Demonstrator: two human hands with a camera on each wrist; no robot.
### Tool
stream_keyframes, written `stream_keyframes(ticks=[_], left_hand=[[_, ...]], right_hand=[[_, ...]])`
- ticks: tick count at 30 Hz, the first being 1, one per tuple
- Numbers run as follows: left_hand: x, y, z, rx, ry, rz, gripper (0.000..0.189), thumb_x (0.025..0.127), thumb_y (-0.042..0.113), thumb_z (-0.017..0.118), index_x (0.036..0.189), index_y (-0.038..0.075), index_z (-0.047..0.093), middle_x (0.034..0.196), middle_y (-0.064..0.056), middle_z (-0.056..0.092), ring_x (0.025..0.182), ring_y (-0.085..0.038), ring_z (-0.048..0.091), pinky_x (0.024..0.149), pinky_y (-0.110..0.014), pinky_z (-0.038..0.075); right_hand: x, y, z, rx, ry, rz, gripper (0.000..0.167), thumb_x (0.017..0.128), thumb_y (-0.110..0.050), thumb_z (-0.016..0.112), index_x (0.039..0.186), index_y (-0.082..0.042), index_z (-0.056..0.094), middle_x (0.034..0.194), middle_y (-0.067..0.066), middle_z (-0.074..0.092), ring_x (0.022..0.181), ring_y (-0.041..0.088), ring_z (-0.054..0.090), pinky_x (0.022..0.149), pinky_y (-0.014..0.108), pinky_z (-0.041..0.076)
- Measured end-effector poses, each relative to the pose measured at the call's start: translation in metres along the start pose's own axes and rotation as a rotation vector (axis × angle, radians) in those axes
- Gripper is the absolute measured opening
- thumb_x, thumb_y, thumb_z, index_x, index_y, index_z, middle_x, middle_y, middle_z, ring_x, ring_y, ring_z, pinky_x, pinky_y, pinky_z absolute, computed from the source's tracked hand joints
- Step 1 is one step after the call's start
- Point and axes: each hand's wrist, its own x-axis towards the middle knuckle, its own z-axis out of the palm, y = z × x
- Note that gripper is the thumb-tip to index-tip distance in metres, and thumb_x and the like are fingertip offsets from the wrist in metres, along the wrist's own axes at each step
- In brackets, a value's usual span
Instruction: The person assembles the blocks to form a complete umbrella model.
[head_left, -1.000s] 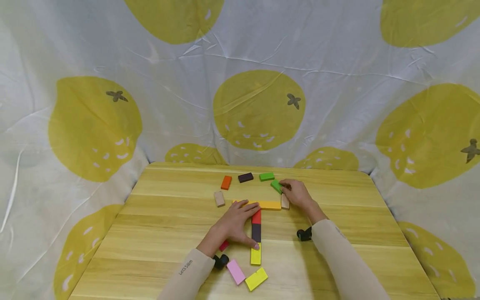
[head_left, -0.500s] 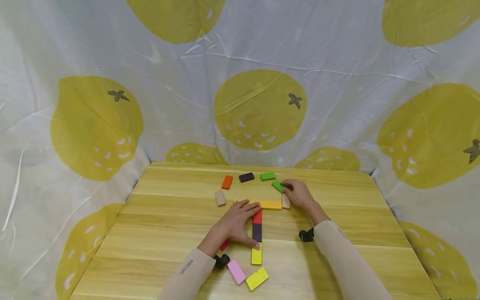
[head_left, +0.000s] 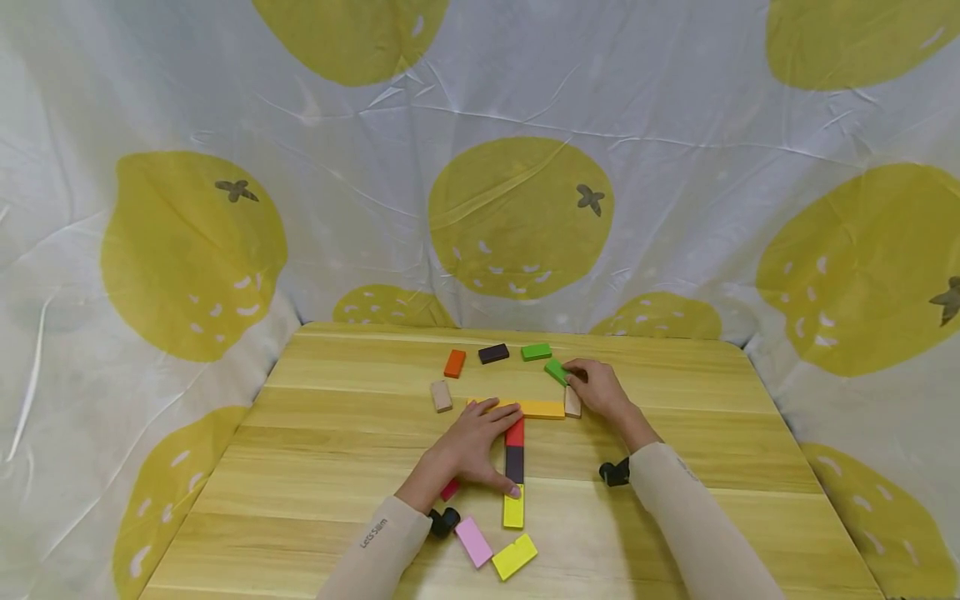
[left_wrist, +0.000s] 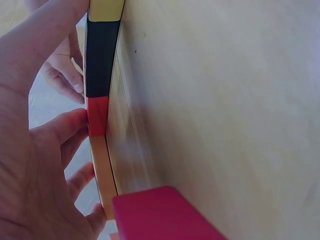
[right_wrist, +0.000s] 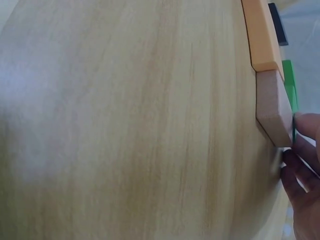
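Note:
My left hand (head_left: 468, 446) rests with spread fingers over a T of blocks. Its fingertips touch the orange bar (head_left: 543, 409) and the red block (head_left: 514, 432); its thumb lies on the yellow block (head_left: 513, 512). Between red and yellow sits a black block (head_left: 514, 464). My right hand (head_left: 600, 392) pinches the near end of a slanted green block (head_left: 555, 371) between thumb and fingers. Just below that hand, a plain wooden block (head_left: 573, 403) meets the orange bar's right end. In the right wrist view, the green block (right_wrist: 290, 86) shows partly behind the wooden block (right_wrist: 273, 105).
An arc of blocks lies at the back: green (head_left: 536, 352), black (head_left: 493, 354), orange-red (head_left: 454, 363) and plain wood (head_left: 442, 396). Nearer are pink (head_left: 474, 542) and yellow (head_left: 515, 557) blocks, and a partly hidden red block (head_left: 450, 489). A lemon-print cloth (head_left: 360, 208) stands behind the table.

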Motion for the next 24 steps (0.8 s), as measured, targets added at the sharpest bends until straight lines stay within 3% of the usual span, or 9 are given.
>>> stream_keyframes(ticks=[9,14,18,24], left_hand=[[-0.001,-0.001,0.0,0.004,-0.001,-0.002,0.128,0.062,0.089,0.073,0.165,0.028,0.028,0.171,0.012,0.025,0.16,-0.026,0.019,0.13,-0.055,0.016],[-0.002,-0.001,-0.001,0.006,-0.002,-0.002,0.127,0.062,0.088,0.074,0.164,0.028,0.03,0.171,0.011,0.026,0.159,-0.026,0.02,0.129,-0.054,0.017],[-0.002,0.0,-0.001,0.006,-0.001,-0.003,0.127,0.062,0.088,0.074,0.164,0.028,0.03,0.17,0.011,0.026,0.159,-0.026,0.02,0.129,-0.054,0.017],[-0.001,0.0,0.0,0.005,0.003,0.0,0.127,0.061,0.09,0.072,0.164,0.028,0.03,0.17,0.011,0.026,0.159,-0.027,0.02,0.129,-0.054,0.018]], right_hand=[[0.0,0.001,-0.001,0.032,-0.003,-0.028,0.037,0.107,-0.017,0.057,0.14,-0.002,0.061,0.133,0.02,0.067,0.12,0.037,0.064,0.101,0.053,0.053],[0.002,-0.002,-0.003,0.059,-0.021,-0.067,0.043,0.108,-0.023,0.055,0.146,-0.002,0.055,0.145,0.022,0.056,0.135,0.043,0.053,0.112,0.06,0.044],[0.007,-0.008,-0.001,0.02,-0.017,-0.114,0.045,0.106,-0.022,0.057,0.146,-0.001,0.054,0.152,0.024,0.047,0.142,0.045,0.044,0.117,0.063,0.038],[0.014,-0.02,0.006,-0.059,-0.016,-0.156,0.048,0.105,-0.023,0.059,0.147,-0.001,0.053,0.152,0.024,0.047,0.144,0.044,0.042,0.118,0.06,0.038]])
